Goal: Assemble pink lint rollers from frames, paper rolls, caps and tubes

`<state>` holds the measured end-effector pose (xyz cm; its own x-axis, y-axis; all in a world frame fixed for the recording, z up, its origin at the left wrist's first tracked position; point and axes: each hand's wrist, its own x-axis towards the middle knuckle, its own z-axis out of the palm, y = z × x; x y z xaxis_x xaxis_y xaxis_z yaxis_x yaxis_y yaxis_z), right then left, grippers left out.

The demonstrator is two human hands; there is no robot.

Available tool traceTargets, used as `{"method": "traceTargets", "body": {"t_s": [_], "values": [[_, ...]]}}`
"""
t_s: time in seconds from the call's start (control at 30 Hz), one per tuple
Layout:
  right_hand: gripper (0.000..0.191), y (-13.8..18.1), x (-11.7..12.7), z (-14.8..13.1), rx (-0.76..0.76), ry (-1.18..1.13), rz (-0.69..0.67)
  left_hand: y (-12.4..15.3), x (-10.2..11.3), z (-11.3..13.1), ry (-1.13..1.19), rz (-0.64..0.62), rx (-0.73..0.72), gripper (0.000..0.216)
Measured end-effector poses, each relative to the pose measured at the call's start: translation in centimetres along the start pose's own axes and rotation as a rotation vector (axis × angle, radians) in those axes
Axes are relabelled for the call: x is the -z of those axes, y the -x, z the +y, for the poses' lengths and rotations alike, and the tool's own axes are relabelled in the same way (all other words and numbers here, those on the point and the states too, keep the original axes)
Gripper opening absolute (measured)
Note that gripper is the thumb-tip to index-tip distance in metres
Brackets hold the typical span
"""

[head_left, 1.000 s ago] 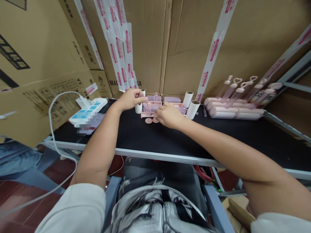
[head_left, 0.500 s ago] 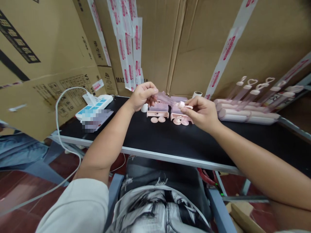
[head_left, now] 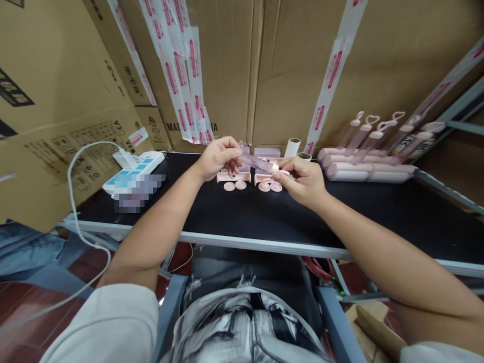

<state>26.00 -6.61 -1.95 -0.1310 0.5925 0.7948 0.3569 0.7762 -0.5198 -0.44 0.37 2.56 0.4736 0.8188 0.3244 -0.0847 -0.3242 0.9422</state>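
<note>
My left hand is closed round one end of a clear pink tube, held above the black table. My right hand pinches the tube's other end, where a pale pink cap sits. Both hands hover just above two pink holders and small round pink discs lying on the table.
Finished pink handles with heart-shaped ends lean on white-pink rolls at the right. Two cardboard cores stand behind the holders. A white power strip with a cable lies at the left. Taped cardboard boxes wall the back.
Both hands lifted from the holders on the table and now hold the pink tube between them; since half a second ago they have come a little lower and closer together.
</note>
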Motion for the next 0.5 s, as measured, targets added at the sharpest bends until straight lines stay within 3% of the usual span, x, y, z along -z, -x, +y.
{"method": "traceTargets", "body": {"t_s": [0.33, 0.5], "values": [[0.049, -0.5, 0.4, 1.0, -0.049, 0.017, -0.112, 0.1, 0.0, -0.4, -0.003, -0.029, -0.014, 0.059], [0.033, -0.5, 0.4, 1.3, -0.167, -0.149, -0.136, 0.0, 0.4, -0.6, -0.085, -0.123, 0.007, 0.050]]}}
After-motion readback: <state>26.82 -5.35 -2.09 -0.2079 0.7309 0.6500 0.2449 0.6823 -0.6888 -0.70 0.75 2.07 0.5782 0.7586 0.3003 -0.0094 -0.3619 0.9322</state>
